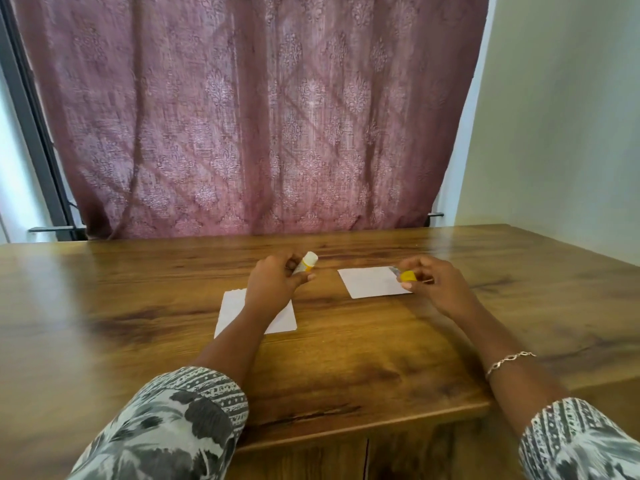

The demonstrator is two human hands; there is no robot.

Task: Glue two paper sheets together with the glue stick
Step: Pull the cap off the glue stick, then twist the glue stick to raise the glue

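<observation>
My left hand (275, 280) grips an uncapped glue stick (306, 262), its white tip pointing up and to the right. Under that hand and forearm lies one white paper sheet (282, 320), partly hidden. My right hand (434, 282) pinches the yellow cap (408, 276) over the right edge of a second white sheet (372, 282), which lies flat on the wooden table (346, 368). The two sheets lie apart, about a hand's width between them.
A maroon patterned curtain (249, 116) hangs just behind the table's far edge. A pale wall (561, 133) stands at the right. The table's near edge has a step at the lower right. A bracelet (509, 360) sits on my right wrist.
</observation>
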